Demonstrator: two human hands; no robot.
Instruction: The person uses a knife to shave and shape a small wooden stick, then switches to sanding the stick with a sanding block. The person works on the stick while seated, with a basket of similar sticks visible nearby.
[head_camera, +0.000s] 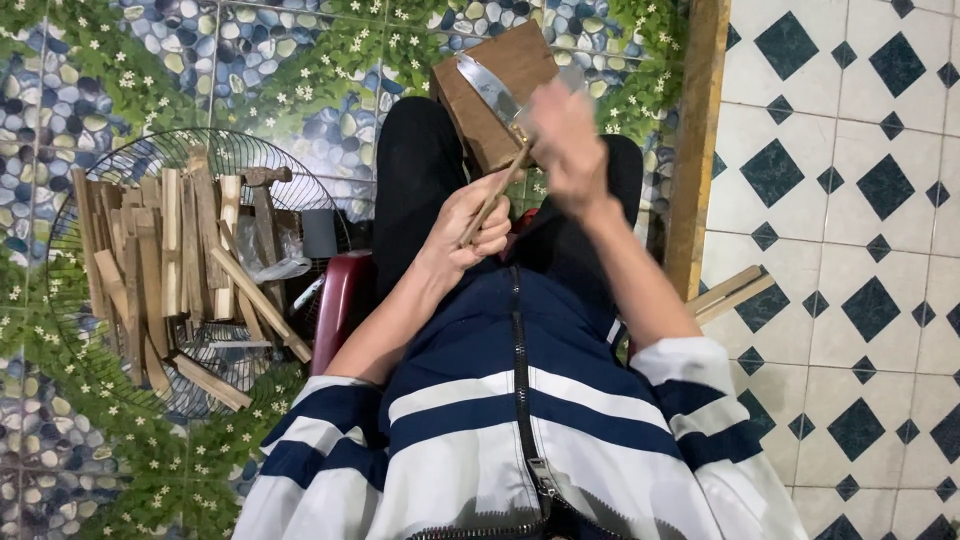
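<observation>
Both forearms bare, raised from striped sleeves and converging over the lap. Left hand (468, 222) curled in a closed grip, knuckles up, wrist slightly bent. Right hand (567, 140) higher, motion-blurred, fingers wrapped shut, wrist straight, forearm slanting inward.

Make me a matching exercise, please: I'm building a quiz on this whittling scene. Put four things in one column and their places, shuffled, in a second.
Things:
1. thin wooden stick
2. knife
3. pile of split wood
4. wooden block

Places:
A. on the round wire fan guard, on the person's left
B. gripped in the left hand
C. on the floor past the knees, behind the blade
D. raised in the blurred right hand

Pairs: 1-B, 2-D, 3-A, 4-C
</observation>
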